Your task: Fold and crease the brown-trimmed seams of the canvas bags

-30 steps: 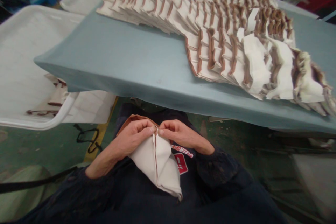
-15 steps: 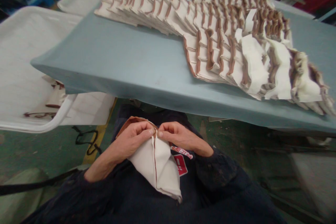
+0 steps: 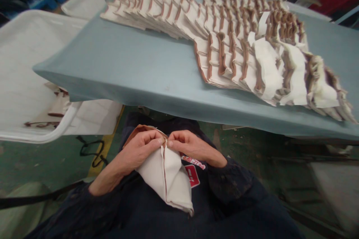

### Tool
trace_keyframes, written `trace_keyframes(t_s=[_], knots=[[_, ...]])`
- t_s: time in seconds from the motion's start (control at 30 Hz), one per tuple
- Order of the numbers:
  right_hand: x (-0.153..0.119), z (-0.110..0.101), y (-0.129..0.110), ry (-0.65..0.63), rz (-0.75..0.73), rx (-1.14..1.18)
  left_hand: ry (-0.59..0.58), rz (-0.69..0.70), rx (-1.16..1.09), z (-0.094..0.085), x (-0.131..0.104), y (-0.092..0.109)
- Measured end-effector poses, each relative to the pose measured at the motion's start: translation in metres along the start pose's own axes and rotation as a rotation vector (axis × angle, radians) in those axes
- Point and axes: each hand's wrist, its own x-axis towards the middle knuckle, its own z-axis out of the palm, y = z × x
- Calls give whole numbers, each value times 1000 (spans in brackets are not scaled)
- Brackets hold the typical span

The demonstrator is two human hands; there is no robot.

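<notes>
A white fabric piece (image 3: 165,179) with a brown edge and a brown-lined seam down its middle hangs over my lap. My left hand (image 3: 144,145) pinches its top edge at the seam, fingers closed. Right beside it, my right hand (image 3: 189,145) is pinched on the same edge, the two thumbs nearly touching. The fingertips hide the exact spot being gripped. Beyond my hands, rows of stacked white pieces with brown edges (image 3: 218,59) lie on the blue-grey table (image 3: 126,63).
At the left stands a white plastic bin (image 3: 36,44) with some white and brown scraps inside. The table's front edge runs across just beyond my hands. A black strap (image 3: 89,149) lies on the green floor. Loose white strips (image 3: 267,67) rest over the stacks at the right.
The view has shifted very slightly. Both hands keep their pinch on the fabric in nearly the same place.
</notes>
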Motion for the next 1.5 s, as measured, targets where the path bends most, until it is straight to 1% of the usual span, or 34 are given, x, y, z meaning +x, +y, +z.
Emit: trace_keyframes(t_s=[0.4, 0.7, 0.9, 1.13, 1.5], knots=[[1, 1, 6, 16, 0, 27, 1, -21, -12, 1, -1, -3], [5, 3, 15, 26, 10, 61, 35, -35, -29, 2, 2, -11], [5, 6, 14, 38, 31, 74, 31, -24, -68, 2, 1, -10], [5, 6, 15, 45, 0, 71, 24, -26, -65, 0, 1, -12], [3, 7, 12, 50, 5, 61, 31, -18, -51, 1, 2, -11]])
